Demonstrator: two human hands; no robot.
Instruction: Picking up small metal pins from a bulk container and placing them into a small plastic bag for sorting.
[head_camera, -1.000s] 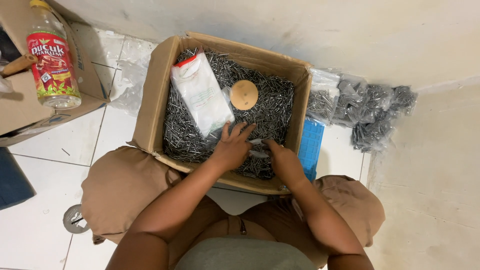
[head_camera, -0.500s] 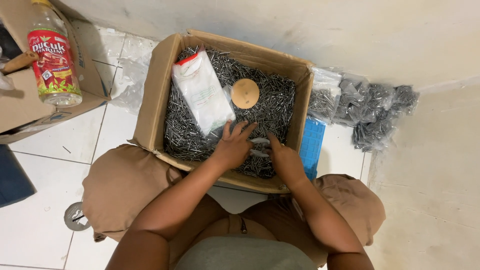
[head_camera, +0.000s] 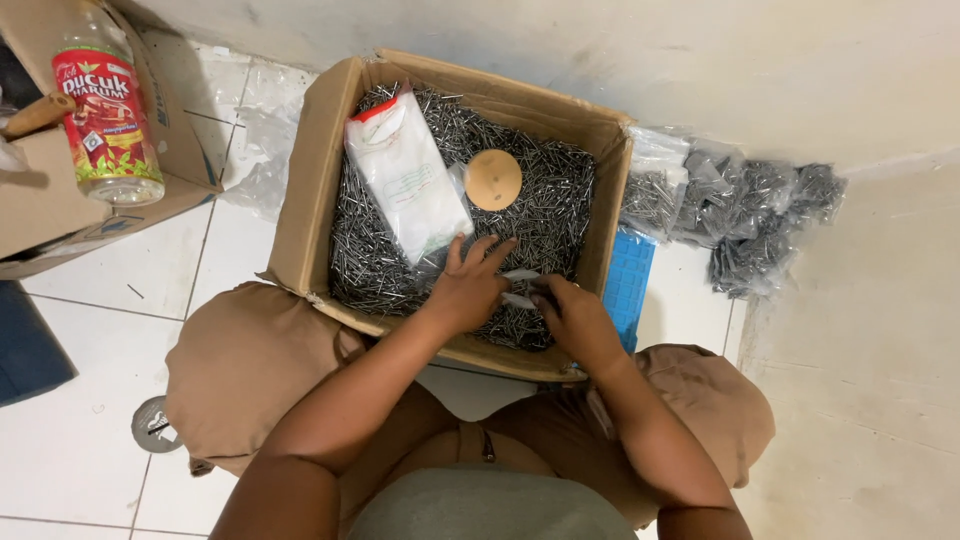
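A cardboard box filled with loose steel nails stands on the floor between my knees. My left hand lies on the nails near the box's front wall, fingers spread. My right hand is just to its right, fingers pinched on a small clear plastic bag that lies between the two hands. A white packet with a red top and a round wooden disc rest on the nails further back.
Several clear bags filled with nails lie on the floor right of the box, beside a blue plastic piece. A drink bottle stands on another cardboard box at the left. A floor drain is near my left knee.
Both hands stay at the same spot in the box. The left hand's fingers have spread a little wider over the nails; the small bag shows more between the hands.
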